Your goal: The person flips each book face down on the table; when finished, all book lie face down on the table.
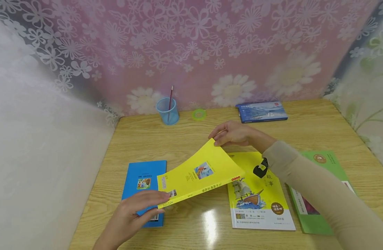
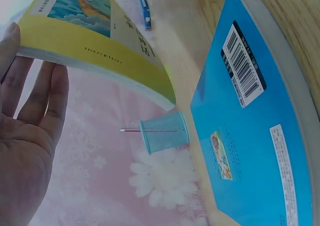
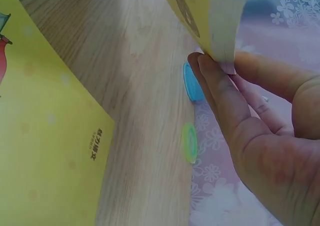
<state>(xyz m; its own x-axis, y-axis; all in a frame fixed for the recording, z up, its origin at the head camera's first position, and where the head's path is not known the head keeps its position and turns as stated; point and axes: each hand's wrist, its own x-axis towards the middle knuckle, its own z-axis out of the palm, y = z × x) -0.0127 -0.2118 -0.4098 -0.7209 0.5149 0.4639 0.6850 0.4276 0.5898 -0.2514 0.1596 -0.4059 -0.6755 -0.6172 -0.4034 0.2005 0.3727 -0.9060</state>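
Note:
A yellow paperback book [image 1: 191,177] is held up off the table, tilted, between both hands. My left hand [image 1: 132,215] pinches its near left corner, thumb on one side and fingers on the other, as the left wrist view also shows. At the far corner my right hand [image 1: 233,133] pinches the cover and pages between thumb and fingers [image 3: 225,93]. Below the left hand lies a blue book [image 1: 133,182], barcode side up in the left wrist view. Under the right forearm is a second yellow book [image 1: 257,208] with a sailing ship on its cover.
A green book [image 1: 316,222] lies at the right, partly behind the sleeve. Along the back stand a blue mesh pencil cup [image 1: 168,116] with a pencil, a green tape roll [image 1: 198,114] and a blue box [image 1: 261,111]. A flowered curtain [image 1: 185,52] hangs behind the wooden table [image 1: 141,139].

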